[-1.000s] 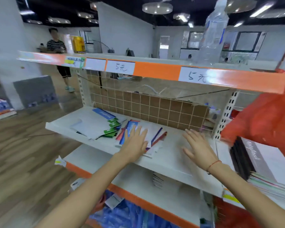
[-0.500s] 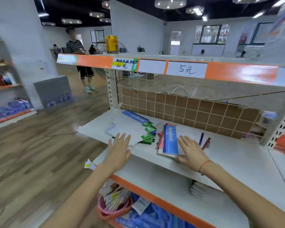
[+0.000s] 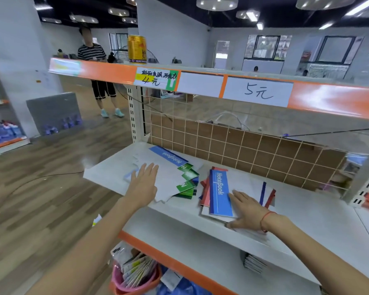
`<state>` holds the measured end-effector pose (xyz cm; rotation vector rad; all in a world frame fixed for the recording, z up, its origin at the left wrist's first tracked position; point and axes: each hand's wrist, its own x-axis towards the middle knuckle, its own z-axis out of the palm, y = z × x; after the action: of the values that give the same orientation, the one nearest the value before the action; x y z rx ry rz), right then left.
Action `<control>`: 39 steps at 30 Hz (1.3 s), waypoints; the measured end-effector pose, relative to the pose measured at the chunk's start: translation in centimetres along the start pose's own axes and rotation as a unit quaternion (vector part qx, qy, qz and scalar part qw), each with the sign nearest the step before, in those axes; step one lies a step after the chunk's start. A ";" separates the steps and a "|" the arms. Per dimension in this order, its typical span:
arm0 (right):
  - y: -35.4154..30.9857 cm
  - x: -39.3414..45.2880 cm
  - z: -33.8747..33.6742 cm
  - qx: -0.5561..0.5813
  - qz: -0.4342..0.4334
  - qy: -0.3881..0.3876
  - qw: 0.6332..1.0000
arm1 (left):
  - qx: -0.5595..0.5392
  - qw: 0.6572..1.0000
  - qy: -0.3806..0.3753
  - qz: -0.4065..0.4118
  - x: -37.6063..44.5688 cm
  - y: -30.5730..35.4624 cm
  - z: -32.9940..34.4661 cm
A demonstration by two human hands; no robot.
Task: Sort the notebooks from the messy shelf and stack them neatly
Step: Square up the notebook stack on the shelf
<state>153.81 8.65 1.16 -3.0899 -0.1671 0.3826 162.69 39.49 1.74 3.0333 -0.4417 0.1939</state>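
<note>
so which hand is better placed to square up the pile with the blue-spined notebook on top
Right. The right hand already lies flat on the pile topped by the blue-spined white notebook; the left hand rests on the other, green-spined pile.

- Two hands: the left hand (image 3: 144, 184) at 9 o'clock, the right hand (image 3: 248, 209) at 4 o'clock.
- Two loose heaps of notebooks on the white shelf (image 3: 307, 209): the left heap (image 3: 175, 169) and the right heap (image 3: 218, 193). The number in each heap cannot be told.
- One yellow can (image 3: 137, 48) at 11 o'clock.
- Three price cards on the orange rail; one reads 5元 (image 3: 258, 92).
- One pink basket (image 3: 134, 275) at 7 o'clock.
</note>
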 end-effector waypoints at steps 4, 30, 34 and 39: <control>-0.2 0.4 -0.8 -0.008 0.013 -0.024 1.000 | 0.027 0.999 -0.042 0.006 3.0 -1.4 0.8; -2.4 -0.1 -1.9 0.026 0.100 -0.027 0.994 | -0.126 0.944 -0.149 0.265 5.2 1.5 0.5; -2.2 0.0 -1.9 0.006 0.092 -0.025 0.995 | -0.036 0.961 -0.153 0.229 6.7 -3.2 0.4; -2.1 0.4 -1.9 0.001 0.092 -0.024 0.996 | 0.057 0.961 -0.205 0.175 7.1 -6.5 1.1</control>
<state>154.46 10.80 2.99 -3.1039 0.1171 0.4619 171.43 43.57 1.25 3.0719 -1.0310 -0.4162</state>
